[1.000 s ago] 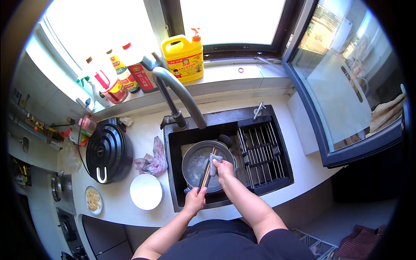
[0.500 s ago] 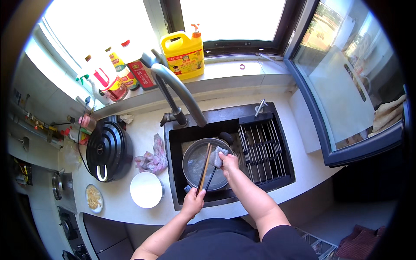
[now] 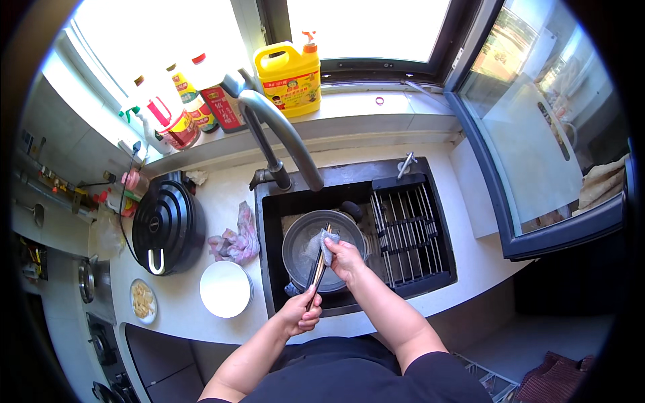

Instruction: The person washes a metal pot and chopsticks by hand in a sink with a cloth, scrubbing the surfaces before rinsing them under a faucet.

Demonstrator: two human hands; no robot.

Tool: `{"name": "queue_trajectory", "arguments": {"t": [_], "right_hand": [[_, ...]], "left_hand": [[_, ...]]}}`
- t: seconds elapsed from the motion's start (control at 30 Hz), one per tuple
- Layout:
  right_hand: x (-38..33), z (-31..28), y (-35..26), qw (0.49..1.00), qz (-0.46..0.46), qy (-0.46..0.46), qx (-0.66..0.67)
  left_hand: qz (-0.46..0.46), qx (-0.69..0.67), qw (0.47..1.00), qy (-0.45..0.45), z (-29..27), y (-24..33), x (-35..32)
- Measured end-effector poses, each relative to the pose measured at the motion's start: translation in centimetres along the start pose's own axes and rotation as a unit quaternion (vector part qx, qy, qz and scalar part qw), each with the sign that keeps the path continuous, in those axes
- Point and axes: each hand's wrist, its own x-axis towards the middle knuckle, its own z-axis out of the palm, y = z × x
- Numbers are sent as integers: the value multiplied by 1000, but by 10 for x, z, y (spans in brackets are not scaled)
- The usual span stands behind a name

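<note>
Left hand [image 3: 299, 314] grips a pair of slim wooden chopsticks [image 3: 318, 266]; right hand [image 3: 345, 258] closes a small grey cloth [image 3: 327, 242] around them, over the round steel pot [image 3: 306, 252] in the black sink [image 3: 272, 221], six o'clock of the curved grey tap [image 3: 282, 138].

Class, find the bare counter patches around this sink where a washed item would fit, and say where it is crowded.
Bare counter lies right of the drying rack, and a strip runs between the black cooker and the sink. Crowded: below that strip, the crumpled cloth and white plate; in the sink, the pot and both hands, left and right.
</note>
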Motion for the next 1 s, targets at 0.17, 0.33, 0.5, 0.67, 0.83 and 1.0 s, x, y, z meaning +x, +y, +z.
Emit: {"name": "queue_trajectory", "arguments": {"t": [0.17,0.33,0.5,0.67,0.83,1.0], "right_hand": [[-28,16,26,987,121,-57,-86],[-2,5,42,988,114,81,-69],[66,-50,45,953,110,195,-205],[109,-85,53,649,-75,297,-696],[116,-98,71,595,-5,206,-777],[65,-88,37,871,17,85,-484]], "left_hand": [[-14,-106,993,-44,-22,15,9],[-12,-3,991,133,-15,7,13],[-10,179,953,245,-10,-8,3],[6,224,921,319,-39,1,14],[-7,177,935,307,-73,22,56],[52,117,954,271,-54,39,59]]}}
